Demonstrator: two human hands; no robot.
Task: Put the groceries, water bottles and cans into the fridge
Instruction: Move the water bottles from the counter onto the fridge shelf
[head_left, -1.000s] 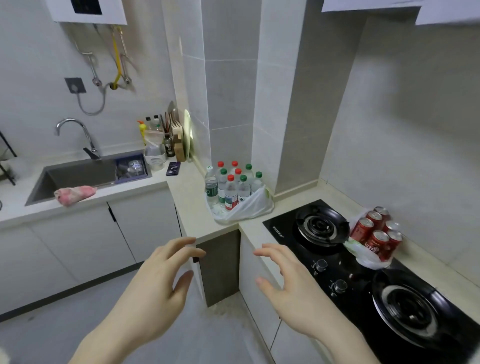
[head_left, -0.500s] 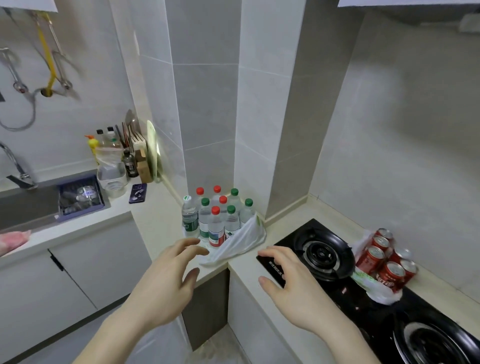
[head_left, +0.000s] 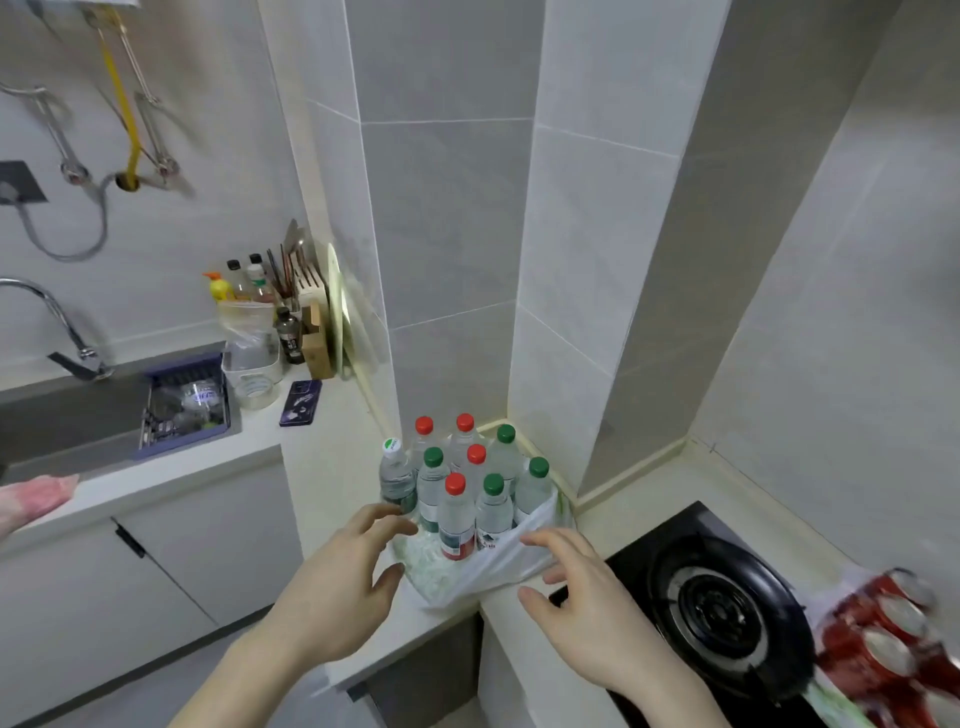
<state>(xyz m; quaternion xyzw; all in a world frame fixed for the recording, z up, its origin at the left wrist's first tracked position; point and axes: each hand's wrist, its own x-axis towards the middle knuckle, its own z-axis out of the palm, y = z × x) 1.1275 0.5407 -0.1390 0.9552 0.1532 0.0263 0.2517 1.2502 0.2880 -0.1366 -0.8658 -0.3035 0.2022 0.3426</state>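
Both hands have closed in on the bag of water bottles (head_left: 457, 499) on the counter (head_left: 332, 467) corner. The left hand (head_left: 332, 587) and right hand (head_left: 582, 597) flank the plastic bag (head_left: 498, 561), each grip spread, holding nothing, fingertips at the plastic. Lifting looks next. Right, blurred cans (head_left: 883, 639) sit beside the black stove (head_left: 722, 613). No fridge is visible.

Both hands are brought forward to the white plastic bag (head_left: 483, 564) of clear water bottles (head_left: 457, 514) on the pale bench (head_left: 332, 467). The left hand (head_left: 332, 587) is now spread beside the bag's left edge, and the right hand (head_left: 582, 597) is laid against its right side.
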